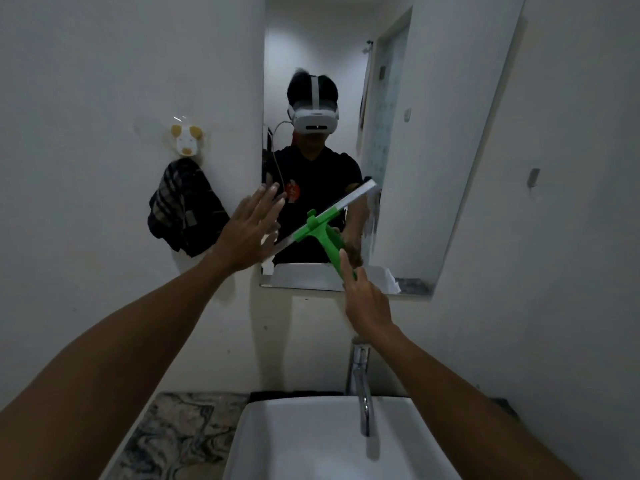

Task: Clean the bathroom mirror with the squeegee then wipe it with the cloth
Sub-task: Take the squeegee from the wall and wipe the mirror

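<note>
Cloth [187, 209] hangs left of the mirror [433, 140]; sink [311, 441] and faucet [362, 386] stand below.

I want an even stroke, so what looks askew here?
The squeegee blade lies tilted across the mirror, its right end higher. The right hand holds its handle; the left hand is spread open at the mirror's left edge.

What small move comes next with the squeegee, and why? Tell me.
Probably draw the green squeegee down and across the mirror in one stroke. The right hand has its grip on the handle, and the blade lies tilted on the lower glass with a wet smear by its upper end. The left hand is spread open at the mirror's left edge. The cloth hangs unused on the wall.
</note>
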